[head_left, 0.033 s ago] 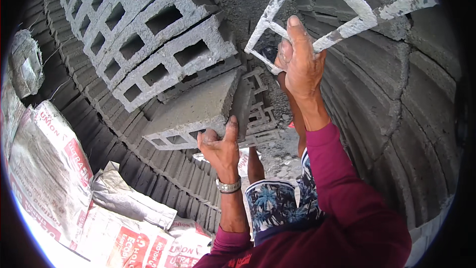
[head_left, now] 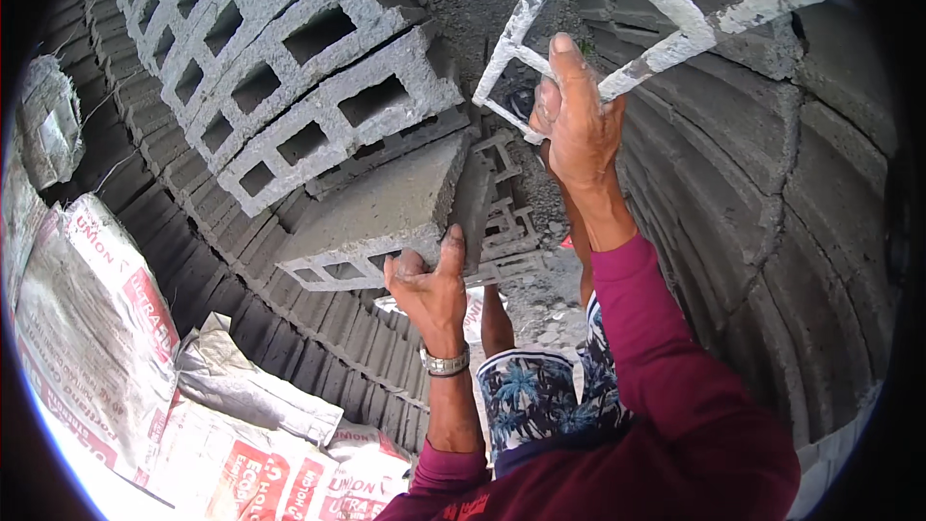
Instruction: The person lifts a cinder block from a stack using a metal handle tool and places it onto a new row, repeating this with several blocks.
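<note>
Two hands are working in the head view. The left hand [head_left: 431, 280] is gripping the near end of a grey block [head_left: 381, 212], thumb up against its end face; the block is lying tilted, its far side leaning on the row of hollow blocks [head_left: 289, 68] behind it. The right hand [head_left: 579, 121] is clenching a bar of a cement-caked metal frame [head_left: 666, 14], holding it raised above the block. Cement bags [head_left: 96, 328] are lying at lower left.

Metal frame [head_left: 666, 19] cut off at top edge; left hand [head_left: 431, 285] fingers hidden under concrete block [head_left: 386, 212].
</note>
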Demonstrator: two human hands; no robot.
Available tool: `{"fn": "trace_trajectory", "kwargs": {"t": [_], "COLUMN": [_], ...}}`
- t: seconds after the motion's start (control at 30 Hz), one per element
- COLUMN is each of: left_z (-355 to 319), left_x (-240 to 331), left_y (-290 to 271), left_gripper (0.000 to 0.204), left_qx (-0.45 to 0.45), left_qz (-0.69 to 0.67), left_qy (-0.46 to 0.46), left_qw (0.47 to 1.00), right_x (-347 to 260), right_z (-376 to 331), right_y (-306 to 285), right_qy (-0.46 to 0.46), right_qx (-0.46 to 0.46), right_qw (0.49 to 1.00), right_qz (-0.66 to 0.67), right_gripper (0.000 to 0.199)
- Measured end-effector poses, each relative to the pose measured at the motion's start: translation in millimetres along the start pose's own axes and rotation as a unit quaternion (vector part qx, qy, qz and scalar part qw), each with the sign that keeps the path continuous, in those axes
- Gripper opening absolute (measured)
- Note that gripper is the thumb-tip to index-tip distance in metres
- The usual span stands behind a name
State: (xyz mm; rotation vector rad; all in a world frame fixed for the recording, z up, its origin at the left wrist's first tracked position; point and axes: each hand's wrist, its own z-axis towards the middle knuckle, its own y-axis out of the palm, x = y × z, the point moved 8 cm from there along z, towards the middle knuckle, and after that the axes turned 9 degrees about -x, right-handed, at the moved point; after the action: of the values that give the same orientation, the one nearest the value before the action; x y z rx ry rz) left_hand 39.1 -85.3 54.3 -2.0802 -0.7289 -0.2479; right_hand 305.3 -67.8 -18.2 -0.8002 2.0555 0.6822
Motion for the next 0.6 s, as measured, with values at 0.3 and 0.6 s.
{"fn": "trace_trajectory", "kwargs": {"t": [0.3,0.6], "left_z": [-13,-14], "left_x": [-4,-9], "left_y": [-9,1], "left_gripper": [0.051,0.041], "left_qx": [0.015,-0.042], "left_qz": [-0.083,-0.005], "left_qy": [-0.005,0.008], "left_qw": [0.996,0.999], "right_x": [12,140], "right_z": [-11,-19], "right_y": [0,-19], "right_qy": [0.053,0.166], "right_qx": [-0.002,-0.043], "right_qw": [0.997,0.947], "right_qz": [0.048,-0.272], "right_gripper": [0.037,0.045]}}
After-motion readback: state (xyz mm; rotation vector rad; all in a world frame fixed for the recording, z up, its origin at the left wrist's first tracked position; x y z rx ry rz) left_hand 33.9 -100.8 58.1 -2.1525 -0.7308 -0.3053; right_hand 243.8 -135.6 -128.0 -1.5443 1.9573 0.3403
